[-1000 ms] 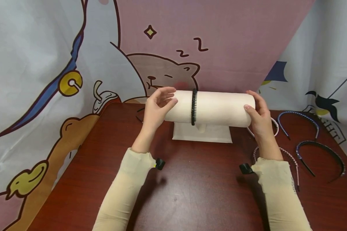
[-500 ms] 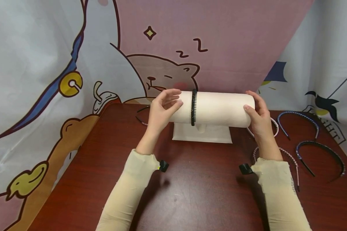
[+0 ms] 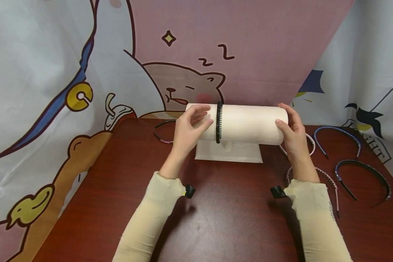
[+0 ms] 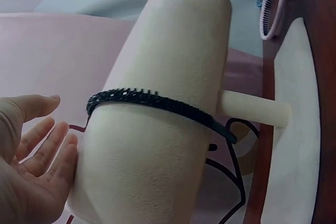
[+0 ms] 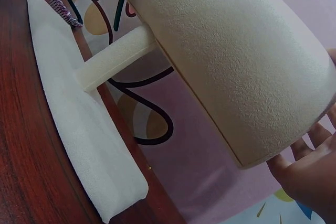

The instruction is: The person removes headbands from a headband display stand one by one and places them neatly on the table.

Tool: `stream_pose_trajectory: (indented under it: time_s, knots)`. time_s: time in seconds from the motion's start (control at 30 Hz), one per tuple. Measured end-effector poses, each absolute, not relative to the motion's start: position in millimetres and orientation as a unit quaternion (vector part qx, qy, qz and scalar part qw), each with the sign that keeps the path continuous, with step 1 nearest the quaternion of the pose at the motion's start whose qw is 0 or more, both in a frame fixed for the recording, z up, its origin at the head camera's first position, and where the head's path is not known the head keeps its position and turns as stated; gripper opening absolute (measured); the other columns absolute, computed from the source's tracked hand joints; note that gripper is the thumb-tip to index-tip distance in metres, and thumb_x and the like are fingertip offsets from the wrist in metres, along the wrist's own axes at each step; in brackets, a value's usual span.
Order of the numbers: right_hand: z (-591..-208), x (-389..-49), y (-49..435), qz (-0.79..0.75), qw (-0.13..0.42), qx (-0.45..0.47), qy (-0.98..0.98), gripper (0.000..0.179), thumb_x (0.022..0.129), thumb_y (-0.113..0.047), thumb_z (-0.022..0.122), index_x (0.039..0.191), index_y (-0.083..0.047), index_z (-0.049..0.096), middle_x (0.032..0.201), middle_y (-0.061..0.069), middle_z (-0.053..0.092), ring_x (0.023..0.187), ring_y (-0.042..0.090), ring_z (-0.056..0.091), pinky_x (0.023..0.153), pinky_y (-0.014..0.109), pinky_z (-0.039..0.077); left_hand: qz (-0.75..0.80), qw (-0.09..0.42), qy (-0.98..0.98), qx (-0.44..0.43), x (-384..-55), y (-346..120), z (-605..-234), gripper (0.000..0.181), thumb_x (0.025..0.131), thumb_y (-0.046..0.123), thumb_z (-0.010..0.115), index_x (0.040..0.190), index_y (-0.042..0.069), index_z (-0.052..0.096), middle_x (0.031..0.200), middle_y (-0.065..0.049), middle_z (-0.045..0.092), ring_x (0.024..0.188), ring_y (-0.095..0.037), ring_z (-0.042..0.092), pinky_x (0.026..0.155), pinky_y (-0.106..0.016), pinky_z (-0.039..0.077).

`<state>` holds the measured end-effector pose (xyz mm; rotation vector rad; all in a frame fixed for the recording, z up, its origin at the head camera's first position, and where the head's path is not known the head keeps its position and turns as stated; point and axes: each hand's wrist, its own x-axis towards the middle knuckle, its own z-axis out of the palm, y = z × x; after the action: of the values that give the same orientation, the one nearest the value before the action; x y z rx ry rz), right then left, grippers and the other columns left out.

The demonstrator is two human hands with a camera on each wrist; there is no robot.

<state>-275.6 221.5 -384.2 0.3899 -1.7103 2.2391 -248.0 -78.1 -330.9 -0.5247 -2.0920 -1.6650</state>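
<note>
A white T-bar display stand (image 3: 249,123) with a padded roll stands upright on the table. Around the roll, left of its middle, sits a black toothed headband (image 3: 219,122); its tip sticks out below the roll in the left wrist view. My left hand (image 3: 189,131), thumb and fingers apart, is at the roll's left part, beside the headband but not on it. In the left wrist view its fingertips (image 4: 68,148) lie along the roll's side. My right hand (image 3: 294,133) holds the roll's right end, thumb in front and fingers partly hidden behind.
Several headbands lie on the brown table (image 3: 216,218): a blue one (image 3: 338,128), a dark blue one (image 3: 368,165), a pink one (image 3: 330,178) and a white one (image 3: 311,140) at right. Another dark headband (image 3: 163,140) lies at back left. A printed cloth (image 3: 265,47) hangs behind.
My left hand has moved right along the roll toward the black headband, uncovering the roll's left end and more of the headband at back left. The right hand has stayed put.
</note>
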Motion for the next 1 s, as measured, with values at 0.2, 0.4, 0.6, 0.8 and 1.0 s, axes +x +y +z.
stream_pose_trajectory:
  time_s: [0.2, 0.4, 0.6, 0.8, 1.0]
  knots:
    - [-381, -275, 221, 0.777, 0.149, 0.136, -0.597, 0.047, 0.098, -0.005, 0.058, 0.144, -0.014, 0.051, 0.148, 0.001, 0.046, 0.121, 0.013, 0.047, 0.083, 0.018, 0.053, -0.535, 0.254, -0.786, -0.179, -247, -69, -337, 0.037, 0.082, 0.009, 0.081, 0.116, 0.002, 0.067, 0.116, -0.011, 0.071, 0.110, -0.020, 0.068, 0.099, -0.019, 0.051]
    - [-381, -276, 220, 0.777, 0.153, 0.139, -0.594, 0.047, 0.098, -0.004, 0.057, 0.143, -0.013, 0.052, 0.146, 0.002, 0.047, 0.120, 0.013, 0.048, 0.082, 0.018, 0.053, -0.452, 0.303, -0.825, -0.153, -245, -59, -343, 0.043, 0.080, 0.018, 0.085, 0.116, 0.006, 0.066, 0.115, -0.006, 0.069, 0.108, -0.019, 0.065, 0.097, -0.022, 0.052]
    - [-381, -276, 220, 0.780, 0.157, 0.135, -0.591, 0.047, 0.098, -0.002, 0.057, 0.143, -0.012, 0.052, 0.146, 0.002, 0.048, 0.122, 0.013, 0.047, 0.084, 0.018, 0.052, -0.404, 0.320, -0.846, -0.136, -244, -55, -345, 0.045, 0.079, 0.020, 0.085, 0.118, 0.010, 0.064, 0.116, -0.004, 0.067, 0.105, -0.019, 0.062, 0.095, -0.027, 0.050]
    - [-382, -276, 220, 0.781, 0.161, 0.135, -0.588, 0.046, 0.098, -0.001, 0.056, 0.143, -0.011, 0.052, 0.146, 0.003, 0.048, 0.123, 0.013, 0.047, 0.086, 0.019, 0.050, -0.369, 0.331, -0.857, -0.141, -244, -51, -346, 0.045, 0.081, 0.020, 0.083, 0.119, 0.008, 0.062, 0.116, -0.005, 0.066, 0.107, -0.021, 0.060, 0.097, -0.030, 0.047]
    - [-384, -275, 220, 0.778, 0.162, 0.131, -0.592, 0.046, 0.098, -0.002, 0.056, 0.143, -0.011, 0.052, 0.147, 0.006, 0.047, 0.123, 0.012, 0.048, 0.087, 0.018, 0.051, -0.342, 0.340, -0.865, -0.139, -242, -56, -345, 0.039, 0.082, 0.014, 0.077, 0.118, 0.009, 0.063, 0.114, -0.005, 0.066, 0.104, -0.022, 0.059, 0.094, -0.033, 0.049]
